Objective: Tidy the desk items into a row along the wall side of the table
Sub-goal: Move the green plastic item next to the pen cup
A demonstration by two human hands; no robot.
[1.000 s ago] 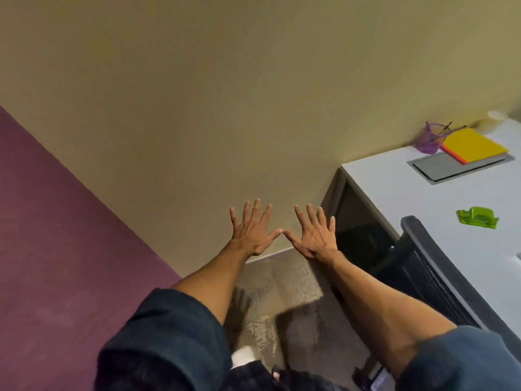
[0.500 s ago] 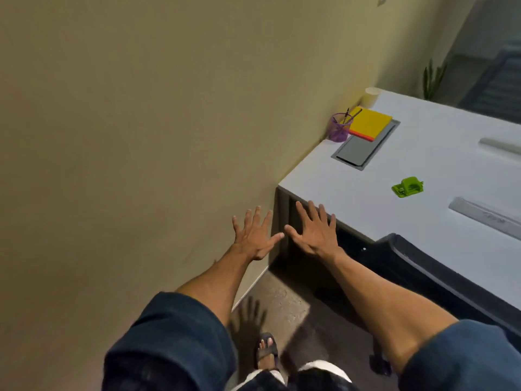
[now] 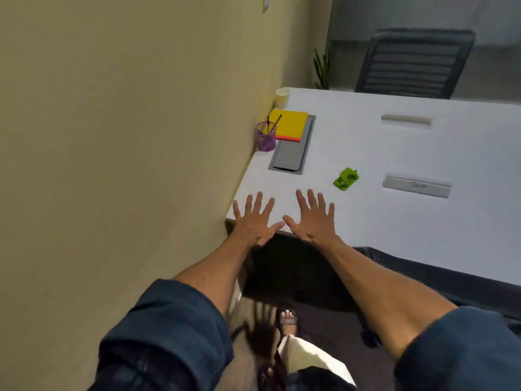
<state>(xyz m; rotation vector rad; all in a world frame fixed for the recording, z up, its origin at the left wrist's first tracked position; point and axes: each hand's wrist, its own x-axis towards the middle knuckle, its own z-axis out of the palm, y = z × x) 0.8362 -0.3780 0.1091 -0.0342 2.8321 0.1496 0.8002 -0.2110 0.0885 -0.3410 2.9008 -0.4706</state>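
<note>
Here both hands, left [image 3: 255, 221] and right [image 3: 313, 220], spread empty, hiding the table [image 3: 394, 153] corner.

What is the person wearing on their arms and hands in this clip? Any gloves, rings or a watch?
Dark blue denim-like sleeves are pushed up above both elbows, leaving the forearms bare. The left hand and right hand are ungloved; no ring, watch or wristband shows on the sides facing the camera.
</note>
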